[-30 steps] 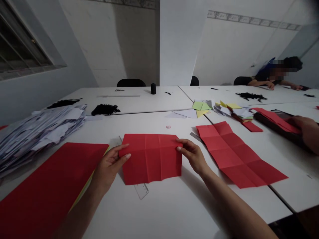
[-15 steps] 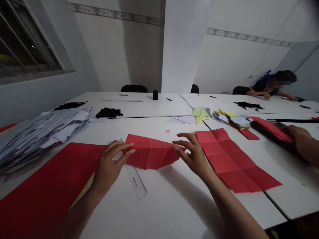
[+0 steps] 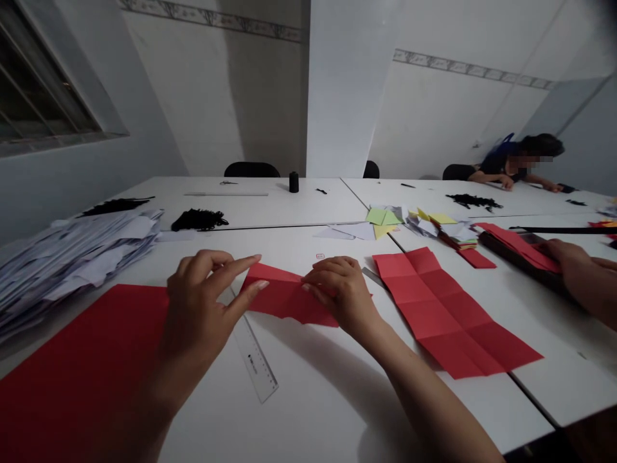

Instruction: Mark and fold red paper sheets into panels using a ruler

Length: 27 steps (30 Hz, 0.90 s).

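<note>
Head view: folded red paper point(image 3: 284, 297) lies flat on the white table point(image 3: 308, 399) between the hands, partly over a clear ruler point(image 3: 255, 360). Left hand point(image 3: 197, 315) is spread, its thumb and forefinger tips at the paper's left edge; whether they pinch it is hard to tell. Right hand point(image 3: 340, 292) is curled, fingers pressing down on the paper's right half, hiding that part. Another creased red sheet point(image 3: 448, 308) lies just to the right.
</note>
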Motion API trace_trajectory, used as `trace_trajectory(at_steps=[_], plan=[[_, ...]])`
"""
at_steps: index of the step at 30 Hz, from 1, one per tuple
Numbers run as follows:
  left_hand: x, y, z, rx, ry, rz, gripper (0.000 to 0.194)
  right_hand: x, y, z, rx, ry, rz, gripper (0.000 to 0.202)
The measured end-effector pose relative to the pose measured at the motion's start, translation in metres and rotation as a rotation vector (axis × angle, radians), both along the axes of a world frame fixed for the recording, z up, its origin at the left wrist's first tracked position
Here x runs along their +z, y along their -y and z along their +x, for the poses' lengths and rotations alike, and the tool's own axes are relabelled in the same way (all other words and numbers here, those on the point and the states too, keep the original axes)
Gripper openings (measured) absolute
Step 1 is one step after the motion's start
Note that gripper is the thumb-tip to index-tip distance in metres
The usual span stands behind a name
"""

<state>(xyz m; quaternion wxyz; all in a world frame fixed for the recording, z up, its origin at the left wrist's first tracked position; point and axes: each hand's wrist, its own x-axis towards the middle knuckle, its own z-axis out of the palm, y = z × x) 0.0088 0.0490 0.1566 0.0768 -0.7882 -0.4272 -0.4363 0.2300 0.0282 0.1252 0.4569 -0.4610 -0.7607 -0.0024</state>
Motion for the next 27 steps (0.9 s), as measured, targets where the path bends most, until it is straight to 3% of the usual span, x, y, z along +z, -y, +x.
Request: trace_trajectory(at_steps=[2,7,11,18,27], plan=[[0.001,0.002,0.004,0.005,-0.091,0.042,0.023,0.0,0.0,-0.001,0.021,0.027,-0.029,0.008],[-0.005,0.009,0.015,-0.163,-0.276,-0.032,0.021,0.0,0.005,-0.011,0.062,0.086,-0.048,0.01],[-0.01,0.01,0.016,-0.206,-0.267,-0.064,0.019,-0.002,0.008,-0.015,0.048,0.105,-0.032,0.009],[-0.009,0.008,0.014,-0.202,-0.281,-0.162,0.028,0.001,0.011,-0.011,0.074,0.087,-0.142,0.009],[-0.01,-0.002,-0.001,-0.204,-0.236,-0.14,0.024,0.002,0.004,-0.001,-0.044,0.024,-0.168,0.015]])
